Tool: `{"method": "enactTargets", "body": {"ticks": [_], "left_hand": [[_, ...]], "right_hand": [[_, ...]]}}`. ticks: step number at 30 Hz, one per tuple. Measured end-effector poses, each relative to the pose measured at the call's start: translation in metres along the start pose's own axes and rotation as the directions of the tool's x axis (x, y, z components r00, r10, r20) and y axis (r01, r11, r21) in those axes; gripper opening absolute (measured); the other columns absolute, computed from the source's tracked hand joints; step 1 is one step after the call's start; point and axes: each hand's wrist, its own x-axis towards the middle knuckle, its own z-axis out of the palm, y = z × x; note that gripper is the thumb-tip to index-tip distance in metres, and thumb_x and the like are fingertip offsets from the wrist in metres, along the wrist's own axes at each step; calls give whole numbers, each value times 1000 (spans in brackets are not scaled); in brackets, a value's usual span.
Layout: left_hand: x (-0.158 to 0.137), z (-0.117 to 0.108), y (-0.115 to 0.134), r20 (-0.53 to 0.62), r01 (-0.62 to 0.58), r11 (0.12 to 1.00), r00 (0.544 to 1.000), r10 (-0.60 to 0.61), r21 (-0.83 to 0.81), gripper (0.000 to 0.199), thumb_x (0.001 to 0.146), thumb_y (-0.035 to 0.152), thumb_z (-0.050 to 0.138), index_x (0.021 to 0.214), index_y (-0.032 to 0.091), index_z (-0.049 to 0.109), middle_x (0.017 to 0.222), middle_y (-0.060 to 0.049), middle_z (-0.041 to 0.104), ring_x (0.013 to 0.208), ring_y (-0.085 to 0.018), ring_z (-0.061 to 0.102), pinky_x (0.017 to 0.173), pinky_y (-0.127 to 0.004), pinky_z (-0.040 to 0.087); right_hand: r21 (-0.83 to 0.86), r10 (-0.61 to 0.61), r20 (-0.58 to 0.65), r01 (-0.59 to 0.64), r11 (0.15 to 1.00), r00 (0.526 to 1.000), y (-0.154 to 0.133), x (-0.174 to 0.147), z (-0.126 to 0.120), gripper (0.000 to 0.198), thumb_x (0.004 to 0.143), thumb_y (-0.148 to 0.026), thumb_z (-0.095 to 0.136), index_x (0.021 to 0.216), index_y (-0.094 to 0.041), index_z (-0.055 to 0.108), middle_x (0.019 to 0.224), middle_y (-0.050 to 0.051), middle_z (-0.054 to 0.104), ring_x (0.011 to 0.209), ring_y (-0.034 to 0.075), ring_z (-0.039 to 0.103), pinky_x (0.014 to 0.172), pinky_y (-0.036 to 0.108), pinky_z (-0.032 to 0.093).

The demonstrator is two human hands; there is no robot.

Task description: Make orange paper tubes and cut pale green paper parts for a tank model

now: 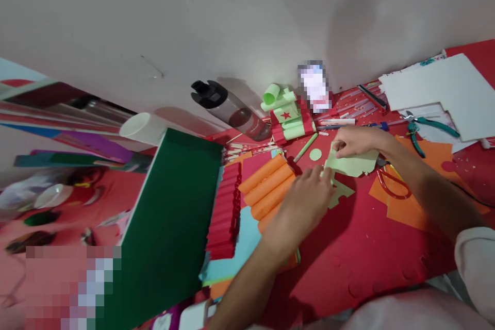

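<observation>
A pale green paper sheet [353, 164] with cut edges is pinched by my right hand [353, 143] at its upper left corner. My left hand [309, 193] has its fingers on the sheet's lower left edge, closed round it as far as I can see. Below the sheet lies a pale green paper scrap [341, 195] with notches. A small green paper disc [315, 154] and a green stick-shaped roll [306, 147] are just left of it. Red-handled scissors [392, 183] rest on orange paper [412, 211] beside my right forearm.
A green board [170, 227] stands upright on the left. Rolled orange paper [268, 191] and red pleated paper [225, 211] lie near my left arm. Behind are a bottle [235, 111], a green paper model [286, 113] and a phone [315, 86]. Pliers [419, 134] and white sheets [456, 95] are at right.
</observation>
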Motion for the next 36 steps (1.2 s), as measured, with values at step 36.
{"method": "enactTargets", "body": {"ticks": [36], "left_hand": [[22, 56, 39, -56, -46, 997, 997, 49, 65, 51, 104, 44, 61, 127, 0, 69, 123, -28, 67, 119, -36, 61, 99, -46, 50]], "right_hand": [[-359, 201, -390, -349, 866, 899, -22, -51, -29, 27, 98, -25, 65, 124, -22, 68, 116, 10, 77, 99, 26, 69, 80, 32, 42]]}}
